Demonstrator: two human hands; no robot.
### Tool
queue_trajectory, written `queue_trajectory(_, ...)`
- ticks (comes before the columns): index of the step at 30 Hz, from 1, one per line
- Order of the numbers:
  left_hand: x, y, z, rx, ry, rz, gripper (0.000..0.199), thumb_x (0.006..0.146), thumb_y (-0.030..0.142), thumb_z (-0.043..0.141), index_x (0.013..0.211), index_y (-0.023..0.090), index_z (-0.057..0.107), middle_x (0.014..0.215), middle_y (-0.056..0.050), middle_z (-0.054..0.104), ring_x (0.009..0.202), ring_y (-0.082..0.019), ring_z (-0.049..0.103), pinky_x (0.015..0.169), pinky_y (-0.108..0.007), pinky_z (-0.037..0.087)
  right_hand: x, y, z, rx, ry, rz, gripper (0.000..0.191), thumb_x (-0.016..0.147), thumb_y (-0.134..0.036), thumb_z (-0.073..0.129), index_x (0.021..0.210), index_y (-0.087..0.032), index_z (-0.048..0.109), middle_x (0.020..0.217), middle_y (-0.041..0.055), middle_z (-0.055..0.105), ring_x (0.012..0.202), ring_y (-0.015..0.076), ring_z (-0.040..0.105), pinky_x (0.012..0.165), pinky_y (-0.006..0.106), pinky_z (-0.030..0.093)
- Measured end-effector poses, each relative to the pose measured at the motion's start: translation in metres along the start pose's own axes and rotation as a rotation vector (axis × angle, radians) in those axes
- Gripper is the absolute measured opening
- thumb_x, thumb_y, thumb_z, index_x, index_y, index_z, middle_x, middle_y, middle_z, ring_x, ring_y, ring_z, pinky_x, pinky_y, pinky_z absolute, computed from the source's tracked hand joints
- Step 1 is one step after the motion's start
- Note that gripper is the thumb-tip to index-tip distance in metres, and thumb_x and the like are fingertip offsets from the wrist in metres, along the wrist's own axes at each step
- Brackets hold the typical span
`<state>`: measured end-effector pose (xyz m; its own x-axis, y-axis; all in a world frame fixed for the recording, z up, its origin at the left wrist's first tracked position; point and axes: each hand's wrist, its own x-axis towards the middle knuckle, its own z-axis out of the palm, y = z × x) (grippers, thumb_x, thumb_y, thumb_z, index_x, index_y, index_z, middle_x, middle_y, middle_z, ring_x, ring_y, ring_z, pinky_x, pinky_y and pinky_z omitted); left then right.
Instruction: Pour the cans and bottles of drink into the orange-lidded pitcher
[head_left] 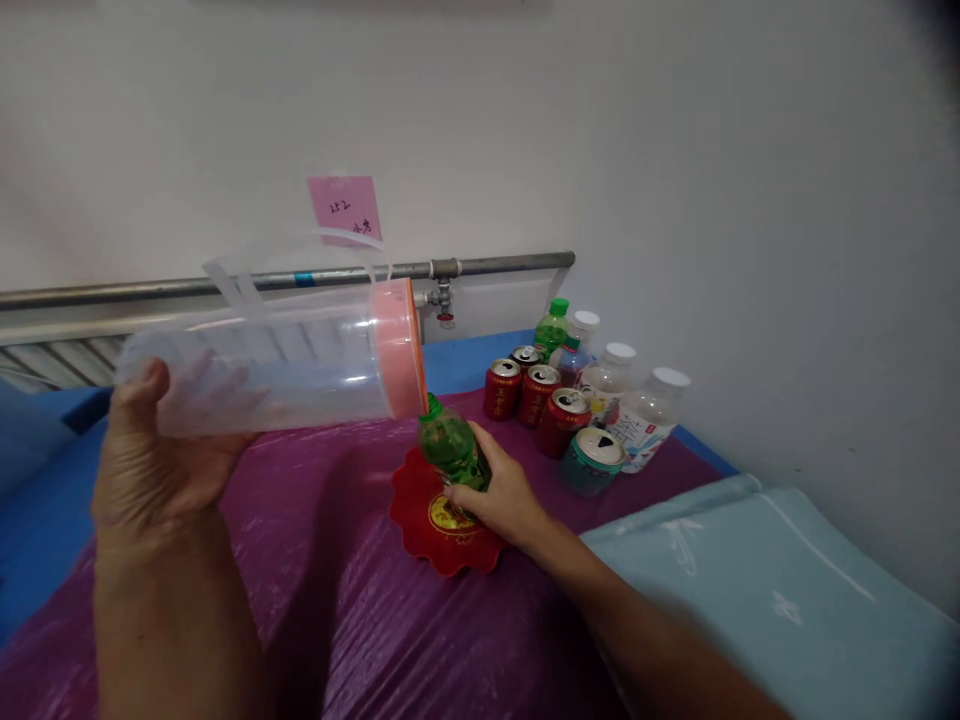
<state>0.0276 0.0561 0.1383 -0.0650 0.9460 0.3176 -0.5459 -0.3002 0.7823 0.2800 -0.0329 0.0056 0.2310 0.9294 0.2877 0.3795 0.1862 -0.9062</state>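
My left hand (pixel 169 440) grips the lower part of a large clear plastic jug (pixel 315 365) with a pink-orange rim and a white strap handle. The jug lies tilted almost level, its mouth facing right, and clear liquid shows along its lower side. Just under that mouth, my right hand (pixel 502 490) is wrapped round a green bottle (pixel 450 450) with a green top, which leans to the left. Whether the rim touches the bottle top cannot be made out. Beneath the bottle sits a red scalloped plate (pixel 420 535) with a yellow design.
Several red cans (pixel 564 420), a teal can (pixel 592 460), white-capped bottles (pixel 652 415) and another green bottle (pixel 553 330) stand at the back right of the purple sheet (pixel 360 610). A pale blue cloth (pixel 772 590) lies right. Pipes (pixel 510 265) run along the wall.
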Motion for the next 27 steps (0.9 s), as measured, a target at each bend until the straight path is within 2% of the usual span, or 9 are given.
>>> queue_trajectory(5,-0.0017,0.0015,0.0023,0.014,0.006,0.014,0.03,0.061,0.04,0.077,0.085,0.025,0.067,0.117,-0.003,0.067,0.121,-0.029,0.054,0.072,-0.039,0.062,0.0002,0.0023,0.0009,-0.002,0.0,-0.002,0.081,0.063,-0.02,0.071,0.14,-0.023,0.047,0.131,0.0064,0.062,0.118,0.0257,0.059,0.106,0.042,0.044)
queue_trajectory(10,-0.008,0.0041,0.0092,-0.01,0.099,0.038,0.024,0.062,0.033,0.074,0.083,0.027,0.066,0.112,-0.001,0.068,0.126,-0.027,0.052,0.08,-0.037,0.061,-0.0005,0.0048,0.0009,0.002,-0.009,0.005,0.081,0.063,-0.02,0.071,0.14,-0.023,0.047,0.133,0.0071,0.061,0.121,0.026,0.058,0.107,0.042,0.044)
queue_trajectory(13,-0.009,0.0051,0.0097,-0.013,0.119,0.038,0.025,0.061,0.031,0.074,0.083,0.027,0.065,0.111,0.0,0.068,0.124,-0.026,0.052,0.08,-0.037,0.061,-0.0007,0.0048,0.0006,0.003,-0.012,0.006,0.081,0.063,-0.02,0.071,0.141,-0.021,0.046,0.134,0.0081,0.06,0.121,0.026,0.058,0.107,0.042,0.043)
queue_trajectory(16,-0.0083,0.005,0.0078,-0.029,0.116,0.035,0.025,0.061,0.031,0.073,0.085,0.026,0.066,0.108,0.001,0.067,0.12,-0.024,0.055,0.08,-0.036,0.061,-0.0007,0.005,0.0008,-0.003,-0.008,-0.003,0.081,0.063,-0.02,0.072,0.14,-0.022,0.047,0.133,0.0078,0.061,0.12,0.026,0.058,0.107,0.042,0.043)
queue_trajectory(21,-0.008,0.0037,0.0067,-0.017,0.126,0.044,0.022,0.063,0.032,0.073,0.083,0.027,0.065,0.103,0.001,0.068,0.119,-0.025,0.055,0.087,-0.041,0.059,-0.0007,0.0061,0.0014,-0.014,0.002,-0.021,0.081,0.063,-0.019,0.072,0.14,-0.024,0.048,0.131,0.0067,0.062,0.118,0.0255,0.059,0.105,0.042,0.044)
queue_trajectory(27,-0.0075,0.0032,0.009,-0.008,0.109,0.054,0.025,0.062,0.035,0.074,0.085,0.027,0.066,0.104,0.0,0.069,0.121,-0.026,0.055,0.08,-0.036,0.062,-0.0009,0.0055,0.0012,-0.031,-0.003,-0.026,0.081,0.062,-0.019,0.073,0.139,-0.024,0.049,0.131,0.0066,0.062,0.119,0.0264,0.058,0.106,0.042,0.044)
